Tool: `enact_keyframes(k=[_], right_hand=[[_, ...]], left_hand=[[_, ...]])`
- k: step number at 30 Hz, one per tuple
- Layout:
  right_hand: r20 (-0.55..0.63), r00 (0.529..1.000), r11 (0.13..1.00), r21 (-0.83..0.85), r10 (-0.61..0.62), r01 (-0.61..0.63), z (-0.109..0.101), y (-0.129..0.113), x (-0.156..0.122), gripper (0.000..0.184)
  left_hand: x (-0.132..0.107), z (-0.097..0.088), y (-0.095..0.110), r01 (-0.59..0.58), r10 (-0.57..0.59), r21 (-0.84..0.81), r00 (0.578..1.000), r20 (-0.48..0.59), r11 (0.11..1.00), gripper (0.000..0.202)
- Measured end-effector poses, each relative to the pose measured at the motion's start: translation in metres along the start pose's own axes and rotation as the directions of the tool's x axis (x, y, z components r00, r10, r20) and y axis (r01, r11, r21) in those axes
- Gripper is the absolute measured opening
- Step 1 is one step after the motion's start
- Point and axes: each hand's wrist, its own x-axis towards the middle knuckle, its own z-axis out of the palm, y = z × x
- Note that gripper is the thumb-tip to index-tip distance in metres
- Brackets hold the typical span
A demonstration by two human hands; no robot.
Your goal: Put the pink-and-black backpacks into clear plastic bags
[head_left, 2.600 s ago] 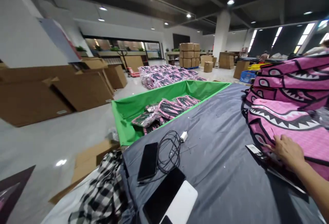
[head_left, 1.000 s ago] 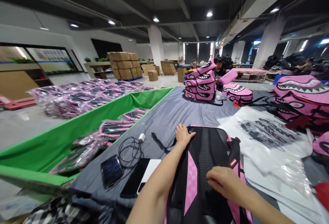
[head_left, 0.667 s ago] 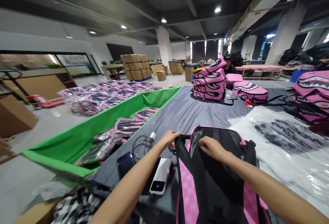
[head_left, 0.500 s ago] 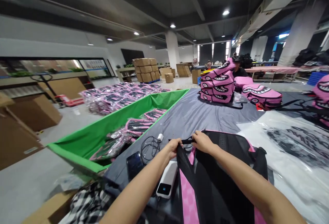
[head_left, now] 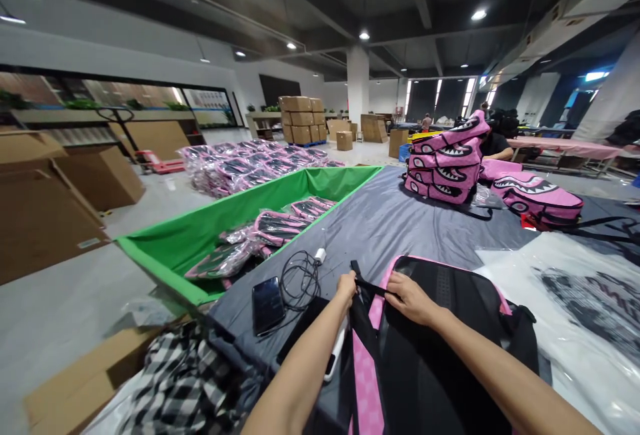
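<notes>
A black and pink backpack (head_left: pixel 440 355) lies on the grey cloth-covered table, its padded back side up. My left hand (head_left: pixel 347 287) is closed around a black webbing strap (head_left: pixel 371 286) at the bag's left edge, and a short end sticks up above the fingers. The other end of that strap is pinched by my right hand (head_left: pixel 411 296), which rests over the bag's pink-edged upper left corner. Between the two hands the strap runs taut. Beneath my left forearm a white power bank (head_left: pixel 336 355) is partly hidden.
A phone (head_left: pixel 268 305) and a coiled cable (head_left: pixel 300 278) lie left. Beyond the table edge, a green-walled bin (head_left: pixel 165 258) holds wrapped bags. Pink shark-mouth backpacks (head_left: pixel 443 168) are stacked ahead, near a person. Clear plastic bags (head_left: pixel 575 308) cover the right side.
My left hand has drawn the strap slightly down, and its end now points up. My right hand has shifted a little lower and right. The view has turned left.
</notes>
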Motion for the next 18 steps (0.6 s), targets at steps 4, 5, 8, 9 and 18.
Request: enact_keyframes(k=[4, 5, 8, 9, 18], right_hand=[[-0.038, 0.967, 0.953, 0.184, 0.252, -0.241, -0.009, 0.006, 0.012, 0.027], [-0.044, 0.955, 0.938, 0.208, 0.292, -0.277, -0.010, 0.004, 0.021, 0.020], [-0.085, 0.958, 0.928, 0.286, 0.273, -0.239, -0.018, -0.008, 0.050, 0.037], [-0.115, 0.957, 0.926, 0.305, 0.266, -0.221, -0.023, -0.013, 0.058, 0.032], [-0.288, 0.877, 0.907, 0.294, 0.384, -0.300, -0.062, -0.029, -0.020, 0.029]], left_hand=[[-0.018, -0.011, 0.030, -0.027, 0.038, -0.104, 0.994, 0.105, 0.994, 0.042], [-0.025, -0.014, 0.043, -0.058, 0.076, -0.124, 0.986, 0.147, 0.991, 0.042], [-0.050, -0.021, 0.083, -0.193, 0.230, -0.158, 0.937, 0.262, 0.968, 0.039], [-0.059, -0.022, 0.095, -0.245, 0.282, -0.159, 0.915, 0.288, 0.956, 0.040], [-0.101, -0.003, 0.133, -0.540, 0.534, -0.098, 0.757, 0.378, 0.836, 0.048]])
